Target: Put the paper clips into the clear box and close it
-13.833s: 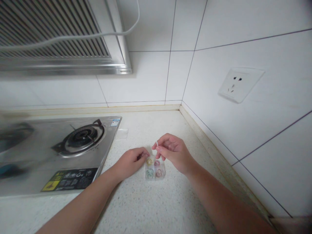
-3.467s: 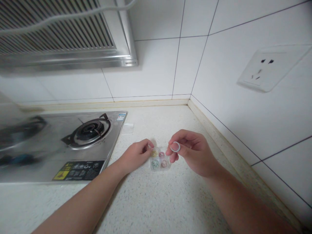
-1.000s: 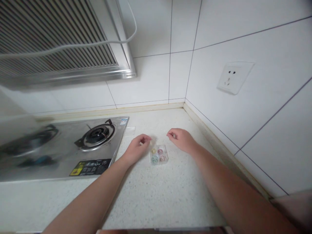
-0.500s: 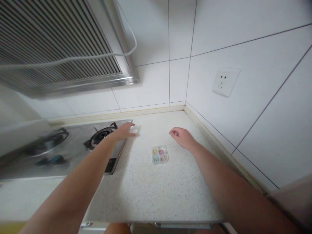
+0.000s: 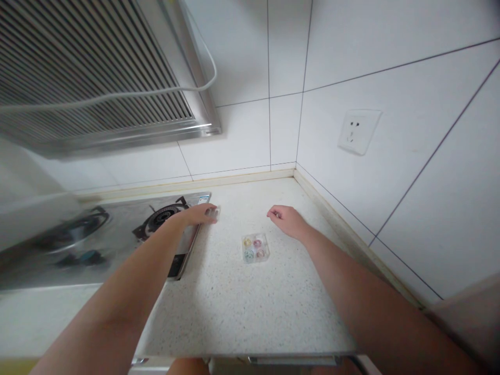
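Observation:
A small clear box [image 5: 266, 259] with compartments sits on the counter between my hands. Several coloured coils, yellow, purple, pink and green, lie inside it. My left hand [image 5: 198, 214] is by the stove's right edge, thumb and fingers closed about a clear plastic lid [image 5: 213, 213] on the counter. Behind and to the right of the box, my right hand [image 5: 288, 221] hovers low with its fingers curled and pinched together. What those fingertips hold, if anything, is too small to make out.
A gas stove [image 5: 128, 260] with black burner grates fills the left side. Above it hangs a slatted range hood [image 5: 117, 78] with a white cable [image 5: 156, 91] across it. The speckled counter [image 5: 242, 307] meets tiled walls; a socket [image 5: 359, 132] is on the right wall.
My left hand has closed in on the clear lid, which earlier stood between its spread thumb and fingers. My right hand stays curled in nearly the same place.

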Action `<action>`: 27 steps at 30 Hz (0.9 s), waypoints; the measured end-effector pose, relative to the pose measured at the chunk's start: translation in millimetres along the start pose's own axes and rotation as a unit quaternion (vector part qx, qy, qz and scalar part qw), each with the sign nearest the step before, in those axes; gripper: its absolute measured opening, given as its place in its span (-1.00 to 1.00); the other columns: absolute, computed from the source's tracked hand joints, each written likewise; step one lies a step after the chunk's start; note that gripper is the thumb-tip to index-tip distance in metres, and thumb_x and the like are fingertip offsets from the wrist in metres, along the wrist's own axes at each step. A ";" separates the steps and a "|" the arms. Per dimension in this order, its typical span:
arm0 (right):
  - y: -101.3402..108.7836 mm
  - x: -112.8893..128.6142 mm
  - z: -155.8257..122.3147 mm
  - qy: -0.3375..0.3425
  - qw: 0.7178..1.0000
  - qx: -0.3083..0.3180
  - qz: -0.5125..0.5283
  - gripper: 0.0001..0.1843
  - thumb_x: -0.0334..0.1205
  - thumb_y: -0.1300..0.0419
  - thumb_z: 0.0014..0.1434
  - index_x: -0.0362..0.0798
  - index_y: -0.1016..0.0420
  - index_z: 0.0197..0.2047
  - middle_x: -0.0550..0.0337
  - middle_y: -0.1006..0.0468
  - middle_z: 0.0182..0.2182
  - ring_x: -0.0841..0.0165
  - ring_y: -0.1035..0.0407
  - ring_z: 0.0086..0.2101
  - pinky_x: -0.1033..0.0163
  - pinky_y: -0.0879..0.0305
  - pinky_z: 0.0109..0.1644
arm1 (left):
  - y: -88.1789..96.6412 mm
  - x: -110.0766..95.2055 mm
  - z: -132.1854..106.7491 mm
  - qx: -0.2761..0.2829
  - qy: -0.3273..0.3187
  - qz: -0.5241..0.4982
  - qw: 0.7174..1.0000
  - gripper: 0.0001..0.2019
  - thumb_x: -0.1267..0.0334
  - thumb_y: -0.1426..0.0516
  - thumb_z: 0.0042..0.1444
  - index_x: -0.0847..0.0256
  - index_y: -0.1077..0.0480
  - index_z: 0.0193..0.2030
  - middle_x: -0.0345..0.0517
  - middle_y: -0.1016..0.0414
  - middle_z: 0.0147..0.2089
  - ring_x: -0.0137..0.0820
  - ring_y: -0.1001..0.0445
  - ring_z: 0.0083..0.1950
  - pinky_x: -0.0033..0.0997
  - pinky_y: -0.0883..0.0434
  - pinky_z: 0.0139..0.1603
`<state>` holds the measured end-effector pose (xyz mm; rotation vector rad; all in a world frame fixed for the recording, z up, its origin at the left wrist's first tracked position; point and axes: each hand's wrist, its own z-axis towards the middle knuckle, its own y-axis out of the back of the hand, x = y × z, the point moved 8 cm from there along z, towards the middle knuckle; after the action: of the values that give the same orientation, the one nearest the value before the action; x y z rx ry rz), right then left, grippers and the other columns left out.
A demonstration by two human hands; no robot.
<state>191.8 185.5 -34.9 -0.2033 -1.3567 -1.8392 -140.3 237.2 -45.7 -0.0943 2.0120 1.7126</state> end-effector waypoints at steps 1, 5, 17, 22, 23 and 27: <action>-0.4 -0.3 0.1 0.000 1.000 0.001 0.001 -0.76 -0.15 -0.12 0.26 -0.03 -0.59 -0.28 0.18 -0.61 -0.39 0.39 -0.36 -0.43 0.30 -0.11 -0.34 | -0.3 -0.6 -1.0 -0.003 -0.001 -0.007 1.000 -0.18 -0.12 -0.33 -0.17 0.26 -0.39 0.24 0.18 -0.41 0.27 0.04 -0.39 0.22 -0.10 -0.28 0.25; -1.7 -1.0 0.6 -0.001 1.000 0.003 0.003 -0.77 -0.15 -0.13 0.26 -0.03 -0.59 -0.28 0.19 -0.60 -0.41 0.38 -0.36 -0.43 0.29 -0.12 -0.32 | -1.6 -10.1 -8.1 -0.021 -0.004 -0.048 0.999 -0.14 -0.15 -0.36 -0.23 0.29 -0.42 0.21 0.21 -0.46 0.18 0.05 -0.42 0.15 -0.06 -0.29 0.21; -8.4 -2.3 0.4 0.002 1.000 0.025 0.015 -0.76 -0.16 -0.13 0.27 -0.05 -0.60 -0.26 0.19 -0.60 -0.42 0.40 -0.37 -0.43 0.32 -0.16 -0.33 | -19.7 -128.2 -70.9 -0.079 -0.129 -0.347 0.926 -0.44 -0.08 -0.07 0.29 0.10 -0.23 0.35 0.13 -0.40 0.23 -0.16 -0.45 0.16 -0.14 -0.42 0.10; -4.0 8.0 -2.4 0.019 1.000 0.020 0.010 -0.76 -0.18 -0.12 0.27 -0.06 -0.60 -0.28 0.20 -0.59 -0.41 0.41 -0.36 -0.43 0.33 -0.15 -0.34 | -51.7 -169.9 -85.0 -0.002 -0.173 -0.598 0.783 -0.52 -0.08 -0.12 0.26 0.19 -0.42 0.18 0.21 -0.46 0.15 -0.08 -0.47 0.08 -0.13 -0.44 0.00; -3.5 10.7 -2.8 0.024 0.999 0.019 0.007 -0.76 -0.19 -0.12 0.28 -0.06 -0.60 -0.29 0.20 -0.59 -0.40 0.41 -0.36 -0.42 0.33 -0.14 -0.34 | -56.4 -171.9 -85.3 0.006 -0.170 -0.609 0.775 -0.52 -0.09 -0.11 0.27 0.20 -0.44 0.17 0.22 -0.46 0.14 -0.09 -0.48 0.06 -0.15 -0.44 -0.02; -4.2 20.3 -3.4 0.045 0.999 0.026 -0.004 -0.79 -0.21 -0.14 0.27 -0.06 -0.60 -0.28 0.19 -0.60 -0.39 0.42 -0.37 -0.42 0.34 -0.14 -0.34 | -63.4 -171.7 -84.0 0.031 -0.179 -0.627 0.758 -0.48 -0.13 -0.14 0.23 0.21 -0.47 0.14 0.22 -0.47 0.11 -0.07 -0.49 0.04 -0.15 -0.43 -0.04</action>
<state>176.9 172.5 -28.0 -0.0867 -1.3423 -1.7969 6.1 100.4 -25.9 -0.8165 1.1361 0.6745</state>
